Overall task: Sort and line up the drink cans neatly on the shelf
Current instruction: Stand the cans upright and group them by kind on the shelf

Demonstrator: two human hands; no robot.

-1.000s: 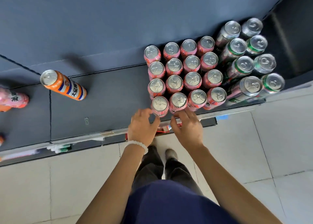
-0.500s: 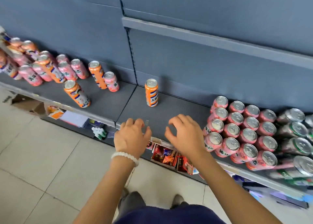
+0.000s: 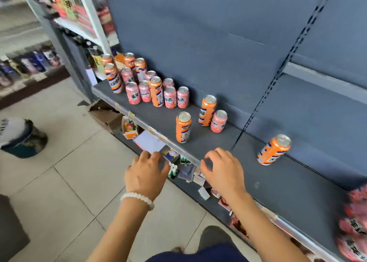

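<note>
Only the head cam here. Taking the lone orange can [image 3: 274, 149] on the dark grey shelf [image 3: 288, 184] as the landmark: both hands hover to its left at the shelf's front lip, empty. The left hand [image 3: 146, 173] and right hand [image 3: 223, 172] have loosely curled fingers gripping nothing, probably between picks. Further left of that can stand two tall orange cans [image 3: 183, 127] [image 3: 207, 110] and a short pink can [image 3: 218, 121], then an unsorted mixed cluster [image 3: 153, 89], so sorting by colour looks unfinished. Smooth aluminium cylinders with silver tops on a matte shelf. A blurred pink block [image 3: 353, 228] sits right of the landmark.
</note>
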